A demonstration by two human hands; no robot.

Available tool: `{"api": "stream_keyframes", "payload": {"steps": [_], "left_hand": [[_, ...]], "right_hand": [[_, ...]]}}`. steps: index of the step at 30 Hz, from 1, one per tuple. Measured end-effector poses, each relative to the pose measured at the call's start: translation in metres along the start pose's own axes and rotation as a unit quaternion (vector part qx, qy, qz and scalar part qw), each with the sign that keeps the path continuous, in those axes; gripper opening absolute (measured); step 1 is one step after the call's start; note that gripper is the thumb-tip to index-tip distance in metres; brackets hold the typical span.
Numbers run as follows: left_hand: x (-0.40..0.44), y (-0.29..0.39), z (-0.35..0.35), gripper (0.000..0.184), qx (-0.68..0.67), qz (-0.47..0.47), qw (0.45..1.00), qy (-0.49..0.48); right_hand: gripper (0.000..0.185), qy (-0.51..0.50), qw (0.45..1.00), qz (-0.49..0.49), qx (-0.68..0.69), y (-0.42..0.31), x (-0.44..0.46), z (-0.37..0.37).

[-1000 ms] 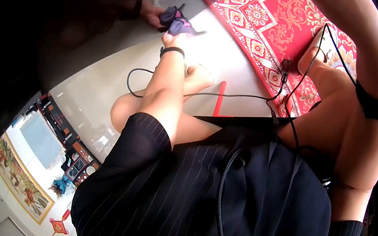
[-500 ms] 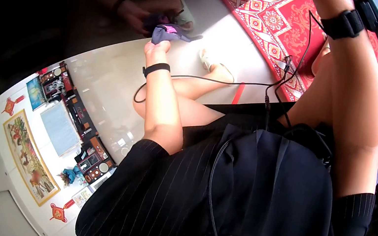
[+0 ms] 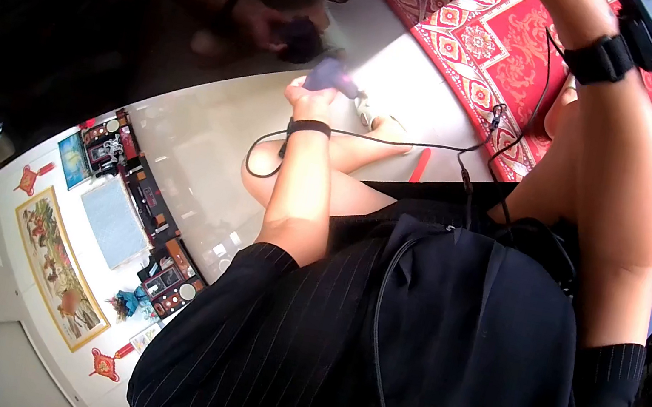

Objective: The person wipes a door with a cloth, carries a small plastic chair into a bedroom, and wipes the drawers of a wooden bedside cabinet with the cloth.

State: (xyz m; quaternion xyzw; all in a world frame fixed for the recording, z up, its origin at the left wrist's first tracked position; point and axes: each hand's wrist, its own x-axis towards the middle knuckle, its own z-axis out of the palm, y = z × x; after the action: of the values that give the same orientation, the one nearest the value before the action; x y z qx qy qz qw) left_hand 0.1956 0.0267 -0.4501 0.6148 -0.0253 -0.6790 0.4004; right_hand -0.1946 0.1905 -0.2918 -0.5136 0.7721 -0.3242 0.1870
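Note:
My left hand (image 3: 312, 96) is closed around a dark purple cloth (image 3: 332, 77), which has a small pink patch and is blurred. The cloth sits beside a dark glossy surface (image 3: 154, 45), where the hand and cloth show as a reflection. A black strap (image 3: 309, 127) circles my left wrist. My right arm reaches to the top edge, where only the back part of my right hand (image 3: 578, 11) shows; its fingers are out of frame. Its wrist wears a black strap (image 3: 604, 62) beside a dark device (image 3: 651, 38).
Thin black cables (image 3: 464, 151) cross over my legs. A red patterned carpet (image 3: 523, 55) lies at upper right on the pale tiled floor (image 3: 189, 146). At left stand a cabinet with small items (image 3: 166, 280) and a framed picture (image 3: 57, 266) on the wall.
My left hand first moved left, then back right with the cloth. My right wrist rose toward the top edge, and the device beside it came further into view.

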Motion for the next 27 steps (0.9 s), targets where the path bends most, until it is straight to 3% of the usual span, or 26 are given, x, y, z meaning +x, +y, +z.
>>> {"api": "stream_keyframes", "payload": {"steps": [2,3,5,8,13,19,22,23,26,27], "left_hand": [[-0.002,-0.02,0.01,0.052,-0.078,-0.029,0.994,-0.073],[0.102,0.0,-0.033,0.054,-0.096,-0.065,0.975,-0.189],[0.039,-0.045,0.019,0.053,-0.042,0.003,0.994,-0.105],[0.073,-0.057,0.012,0.043,0.071,0.035,0.992,-0.099],[0.128,-0.065,-0.011,0.042,0.244,0.069,0.963,-0.094],[0.17,-0.068,-0.036,0.047,0.457,0.113,0.878,-0.082],[0.187,-0.066,-0.047,0.046,0.442,0.091,0.89,-0.062],[0.21,-0.064,-0.062,0.048,0.49,0.078,0.868,-0.023],[0.264,-0.061,-0.088,0.019,0.402,-0.073,0.91,0.068],[0.266,-0.065,-0.096,0.01,0.532,-0.032,0.843,0.076]], "right_hand": [[0.039,-0.015,1.0,0.005,0.021,-0.014,-0.016,-0.014],[0.039,-0.032,0.999,0.021,0.028,-0.023,-0.02,-0.021],[0.039,-0.075,0.994,0.065,0.036,-0.039,-0.021,-0.032],[0.038,-0.166,0.983,0.08,0.023,-0.043,-0.004,-0.04],[0.037,-0.044,0.995,-0.032,-0.086,-0.043,-0.013,-0.007],[0.039,-0.101,0.993,-0.029,-0.053,-0.033,0.013,0.017],[0.041,-0.125,0.986,0.012,-0.111,-0.054,0.006,0.009],[0.042,-0.146,0.982,0.025,-0.117,-0.056,0.009,0.008],[0.045,-0.119,0.977,-0.005,-0.176,-0.055,0.005,0.023],[0.046,-0.136,0.975,0.009,-0.173,-0.057,0.007,0.023]]}}
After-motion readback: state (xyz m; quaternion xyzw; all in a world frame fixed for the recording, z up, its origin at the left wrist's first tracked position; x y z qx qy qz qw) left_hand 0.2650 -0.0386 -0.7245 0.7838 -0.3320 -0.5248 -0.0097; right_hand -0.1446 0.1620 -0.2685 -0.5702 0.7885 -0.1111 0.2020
